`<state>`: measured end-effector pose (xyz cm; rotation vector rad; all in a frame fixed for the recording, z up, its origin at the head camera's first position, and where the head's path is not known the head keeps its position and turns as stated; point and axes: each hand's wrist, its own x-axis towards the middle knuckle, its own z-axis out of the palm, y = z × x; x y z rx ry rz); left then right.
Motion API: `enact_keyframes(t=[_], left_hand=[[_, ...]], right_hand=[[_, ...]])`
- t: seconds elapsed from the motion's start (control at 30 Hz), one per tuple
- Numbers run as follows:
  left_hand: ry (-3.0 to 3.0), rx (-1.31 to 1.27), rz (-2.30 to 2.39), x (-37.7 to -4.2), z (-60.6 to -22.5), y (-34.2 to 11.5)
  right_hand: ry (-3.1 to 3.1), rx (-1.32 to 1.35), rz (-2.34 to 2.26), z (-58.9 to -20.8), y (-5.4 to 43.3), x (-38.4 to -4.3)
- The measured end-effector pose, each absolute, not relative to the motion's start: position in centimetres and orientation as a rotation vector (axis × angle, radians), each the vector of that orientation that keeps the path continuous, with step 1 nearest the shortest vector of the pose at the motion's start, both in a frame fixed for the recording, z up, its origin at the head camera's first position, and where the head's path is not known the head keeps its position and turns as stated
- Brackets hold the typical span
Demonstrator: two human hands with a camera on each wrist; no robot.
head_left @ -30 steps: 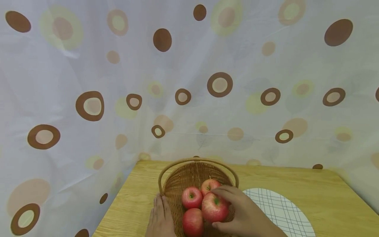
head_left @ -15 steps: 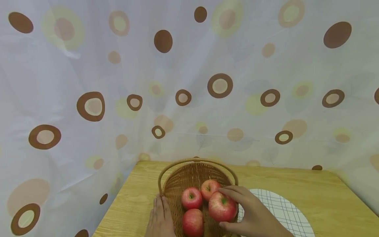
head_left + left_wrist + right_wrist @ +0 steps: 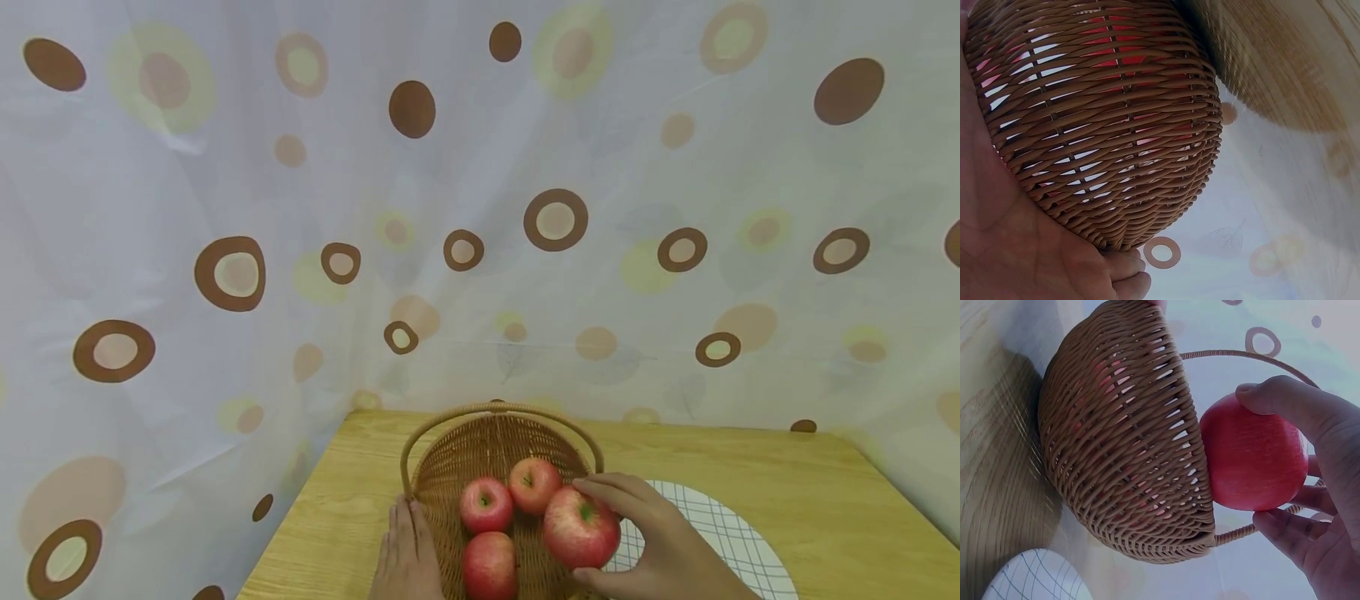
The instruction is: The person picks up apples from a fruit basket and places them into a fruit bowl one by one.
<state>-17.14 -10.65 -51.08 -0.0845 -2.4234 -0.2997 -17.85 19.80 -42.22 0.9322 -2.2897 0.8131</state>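
My right hand (image 3: 647,533) grips a red apple (image 3: 581,527) between thumb and fingers, over the right rim of a brown wicker basket (image 3: 450,467). In the right wrist view the held apple (image 3: 1254,453) shows at the height of the rim, clear of the other fruit. Three more apples lie inside: one at the left (image 3: 486,504), one behind (image 3: 535,485) and one nearer the front (image 3: 490,567). Against the basket's left side rests my left hand (image 3: 407,554), fingers straight. The left wrist view shows its palm (image 3: 1029,250) along the woven wall.
A white plate (image 3: 720,533) with blue crossed lines lies right of the basket, partly hidden by my right arm. The basket's tall handle (image 3: 498,407) arches over the back. Below everything is a wooden table (image 3: 330,500), with a dotted curtain (image 3: 480,167) behind and at the sides.
My right hand has moved right with the apple, from over the other apples to the basket's right rim. The left hand stays in place at the basket's side.
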Motion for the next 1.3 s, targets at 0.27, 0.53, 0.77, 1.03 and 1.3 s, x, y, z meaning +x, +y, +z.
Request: enact_keyframes(t=[0.27, 0.53, 0.77, 1.03, 1.3], left_hand=[[-2.399, -0.099, -0.283, -17.3, -51.2, -10.8], [-2.453, -0.106, -0.309, -17.2, -50.9, -10.7], [-2.415, -0.122, -0.288, -17.0, -50.9, -10.7], [-2.482, -0.087, -0.351, -16.8, -50.6, -10.7], [-2.506, -0.093, -0.364, -16.7, -50.3, -10.7]], right_hand=[[-2.302, 0.923, 0.837, -42.0, 21.5, -17.8], [-2.312, 0.909, 0.851, -42.2, 22.4, -18.0], [-2.233, 0.942, 0.882, -42.8, 22.6, -18.0], [-2.169, 0.955, 0.911, -42.8, 23.1, -18.0], [-2.147, 0.965, 0.903, -43.2, 23.8, -18.2]])
